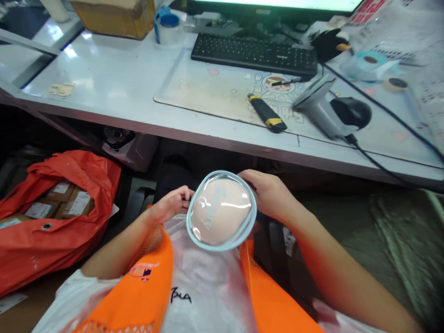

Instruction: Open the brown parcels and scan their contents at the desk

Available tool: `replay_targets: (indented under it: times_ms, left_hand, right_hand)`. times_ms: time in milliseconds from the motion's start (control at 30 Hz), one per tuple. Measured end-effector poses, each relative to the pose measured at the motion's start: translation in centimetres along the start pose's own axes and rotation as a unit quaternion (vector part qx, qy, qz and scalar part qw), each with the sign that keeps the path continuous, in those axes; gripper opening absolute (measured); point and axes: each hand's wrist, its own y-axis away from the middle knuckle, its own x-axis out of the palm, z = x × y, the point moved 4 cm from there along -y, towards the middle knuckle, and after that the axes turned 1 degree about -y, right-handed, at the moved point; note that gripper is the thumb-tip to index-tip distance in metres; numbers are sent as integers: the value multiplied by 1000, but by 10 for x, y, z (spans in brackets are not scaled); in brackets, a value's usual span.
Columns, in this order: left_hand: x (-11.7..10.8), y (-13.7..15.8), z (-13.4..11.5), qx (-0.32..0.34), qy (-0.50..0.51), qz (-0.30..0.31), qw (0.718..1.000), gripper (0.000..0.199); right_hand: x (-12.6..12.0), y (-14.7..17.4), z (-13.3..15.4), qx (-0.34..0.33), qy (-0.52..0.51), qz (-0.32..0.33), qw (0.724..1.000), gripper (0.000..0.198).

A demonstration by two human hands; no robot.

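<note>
In front of my chest is a round clear-topped case (pixel 222 210) with a light blue rim. Something beige shows through its shiny cover, along with blurred pale blue lettering. My left hand (pixel 174 202) is closed at the case's left edge, its fingers curled and its fingertips partly hidden. On the opposite side my right hand (pixel 265 192) grips the upper right rim, with most of its fingers out of sight behind the case.
Beyond my hands runs a white desk edge (pixel 138 121). On the desk are a black and yellow utility knife (pixel 267 113), a barcode scanner (pixel 329 108), a keyboard (pixel 255 53) and tape rolls. An orange bag (pixel 74 164) with several small boxes stands at the left, near a small fan unit (pixel 133 148).
</note>
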Motion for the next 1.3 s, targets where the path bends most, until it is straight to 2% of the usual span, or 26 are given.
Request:
replay_targets:
  times_ms: [67, 133, 200, 300, 367, 433, 500, 567, 667, 733, 800, 867, 900, 933, 1000, 1033, 1067, 1133, 1200, 1300]
  left_hand:
    - [8, -9, -5, 16, -43, 30, 999, 58]
    - [18, -21, -10, 28, -119, 51, 991, 74]
    - [27, -29, -14, 15, -200, 81, 976, 80]
    - [28, -25, -20, -2, -270, 70, 960, 66]
    - [22, -13, -22, -19, -281, 36, 959, 57]
    - [15, 1, -23, -34, -272, -12, 962, 53]
    - [6, 14, -22, -28, -252, -80, 964, 53]
    - [-5, 25, -18, -4, -228, -166, 959, 52]
    - [-21, 38, -10, 31, -209, -288, 934, 50]
    - [-29, 40, -8, 38, -217, -340, 914, 50]
    - [-32, 35, -13, 42, -220, -359, 906, 52]
    - [-29, 26, -28, 59, -208, -348, 912, 51]
    - [-25, 19, -39, 72, -201, -334, 918, 49]
    - [-20, 11, -54, 87, -195, -322, 923, 48]
    - [-7, -11, -92, 129, -194, -295, 927, 48]
    - [0, -25, -116, 157, -203, -279, 925, 48]
    - [8, -42, -140, 189, -219, -260, 921, 48]
    - [23, -84, -191, 248, -264, -220, 906, 48]
    - [32, -134, -235, 281, -314, -188, 887, 50]
    - [31, -213, -276, 275, -415, -190, 846, 59]
  right_hand:
    - [10, -7, 11, -46, -30, 106, 993, 21]
    - [27, -11, 26, -75, 0, 187, 979, 14]
    - [41, -13, 37, -87, 60, 214, 971, 13]
    - [40, -6, 42, -104, 133, 201, 965, 13]
    - [28, 5, 43, -135, 160, 182, 961, 6]
    - [18, 19, 45, -170, 166, 156, 959, 12]
    - [17, 36, 50, -187, 158, 134, 960, 17]
    - [33, 55, 59, -178, 151, 122, 965, 19]
    - [74, 80, 76, -132, 139, 129, 973, 19]
    - [94, 86, 81, -85, 116, 159, 977, 14]
    - [95, 80, 82, -77, 33, 213, 973, 4]
    - [64, 62, 72, -87, -75, 236, 965, 4]
    - [37, 49, 59, -79, -109, 208, 969, 8]
    - [4, 34, 39, -58, -118, 149, 980, 13]
    - [-75, 5, -21, 21, -47, -58, 997, 26]
    - [-114, -6, -55, 51, 9, -166, 985, 30]
    - [-149, -15, -90, 73, 63, -259, 961, 34]
    - [-201, -30, -158, 112, 137, -370, 912, 36]
    - [-227, -44, -216, 135, 162, -381, 900, 41]
    - [-232, -54, -281, 199, 134, -335, 911, 59]
